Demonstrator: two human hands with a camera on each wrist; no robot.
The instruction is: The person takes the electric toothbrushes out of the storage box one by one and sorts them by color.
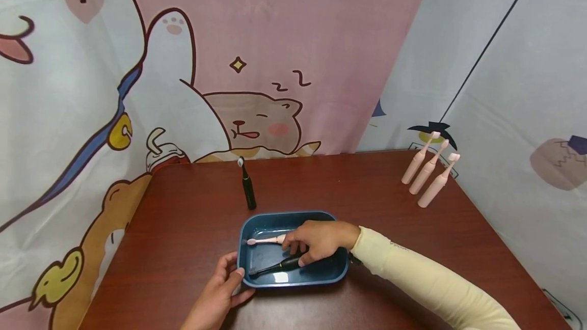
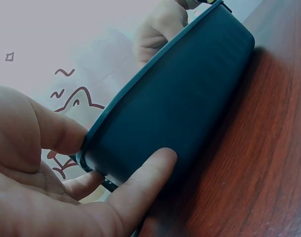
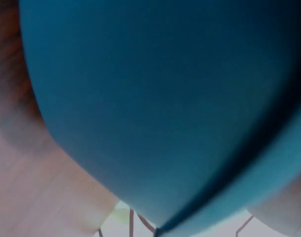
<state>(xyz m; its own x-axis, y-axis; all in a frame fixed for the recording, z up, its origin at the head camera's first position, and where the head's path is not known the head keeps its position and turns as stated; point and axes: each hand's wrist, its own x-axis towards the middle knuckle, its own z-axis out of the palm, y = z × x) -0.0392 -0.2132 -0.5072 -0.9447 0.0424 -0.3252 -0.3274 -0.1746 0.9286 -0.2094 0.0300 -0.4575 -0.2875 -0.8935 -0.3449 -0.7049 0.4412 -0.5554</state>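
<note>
A blue rectangular tray (image 1: 293,285) sits on the table, with a pink electric toothbrush (image 1: 266,241) and a black electric toothbrush (image 1: 270,269) lying in it, heads to the left. My left hand (image 1: 220,289) grips the tray's near left corner; in the left wrist view its thumb (image 2: 145,182) lies against the outer wall. Reaching in over the right side, my right hand (image 1: 321,241) has the black handle between thumb and curled fingers. Its fingertips are right at the pink handle, whose end is hidden beneath them. The tray's wall (image 3: 140,98) fills most of the right wrist view.
Another black electric toothbrush (image 1: 248,187) stands upright behind the tray. Three pink electric toothbrushes (image 1: 424,172) stand in a row at the table's back right corner. A cartoon-printed cloth (image 1: 321,39) hangs behind the brown table (image 1: 183,218).
</note>
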